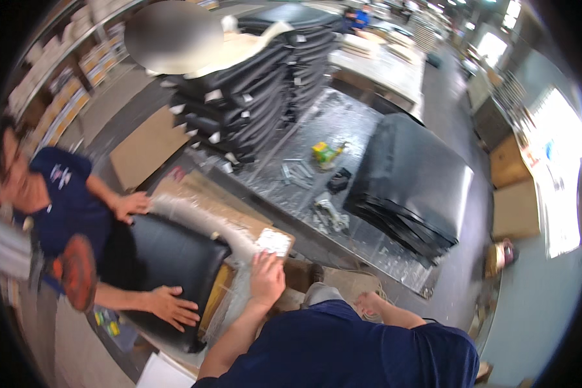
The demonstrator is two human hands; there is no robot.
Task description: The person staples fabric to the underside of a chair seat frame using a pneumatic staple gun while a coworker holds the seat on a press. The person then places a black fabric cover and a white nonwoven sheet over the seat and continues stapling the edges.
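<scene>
Cardboard sheet (242, 223) with a white label (275, 242) on its near end lies just below centre, toward seven o'clock, beside a strip of cloudy wrapping (199, 218). The wearer's left hand (267, 279) is at the labelled end, its fingers extended and touching the label's lower edge; whether it grips the board cannot be told. At five o'clock, close to the wearer's body, the right hand (372, 302) is blurred with its fingers partly bent, and I cannot tell whether it holds anything. At eight o'clock lies a black padded panel (168, 249), on which a co-worker (61, 187) at nine o'clock rests one flat, spread hand (174, 308); this person's other hand (132, 205) is at the panel's far corner. A tall stack of black padded pieces (239, 107) stands at eleven o'clock. Toward one o'clock, a table (352, 113) bears a yellow-and-green item (324, 152) and slim metal pieces (295, 170). A folded pile of glossy black material (414, 181) sits at three o'clock.
</scene>
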